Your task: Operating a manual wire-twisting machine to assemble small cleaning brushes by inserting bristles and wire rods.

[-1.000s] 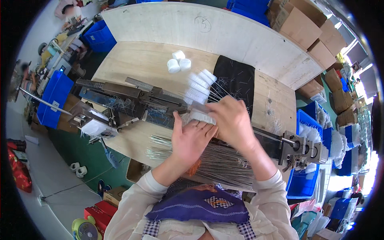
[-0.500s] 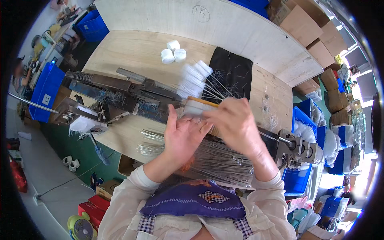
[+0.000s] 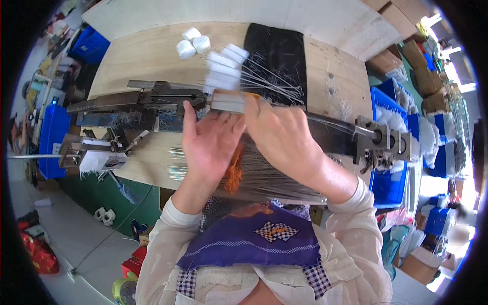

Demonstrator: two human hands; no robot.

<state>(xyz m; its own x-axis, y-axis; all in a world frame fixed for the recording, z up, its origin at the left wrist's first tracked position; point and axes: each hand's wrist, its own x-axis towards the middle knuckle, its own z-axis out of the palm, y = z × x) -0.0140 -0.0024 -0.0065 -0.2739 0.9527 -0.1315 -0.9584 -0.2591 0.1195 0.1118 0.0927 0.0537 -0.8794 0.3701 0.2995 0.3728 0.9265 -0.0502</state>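
My left hand (image 3: pixel 211 140) is palm up with its thumb and fingers stretched out. Its fingertips reach the lower edge of a flat, pale rectangular piece with a yellow-orange edge (image 3: pixel 229 103), by the end of a dark metal clamp (image 3: pixel 175 96). My right hand (image 3: pixel 282 134) is closed at the right end of that piece; its fingers partly hide it. Just beyond lie several white bristle brushes (image 3: pixel 223 71) with twisted wire handles, which stretch over a black cloth (image 3: pixel 277 56). Under my forearms is a thick bundle of thin metal wires (image 3: pixel 284 170), with orange strands (image 3: pixel 234 175) beside my left wrist.
Three white rolls (image 3: pixel 192 43) stand at the back of the wooden table. To the right are a metal shaft mechanism (image 3: pixel 384 137) and blue bins (image 3: pixel 389 175) with white bristle material. A second metal fixture (image 3: pixel 94 155) stands at left. A pale board (image 3: pixel 213 11) bounds the back.
The view has shifted, so the table sits higher and further left. My right hand has turned flatter over the yellow-edged piece, and my left fingers remain stretched beneath it.
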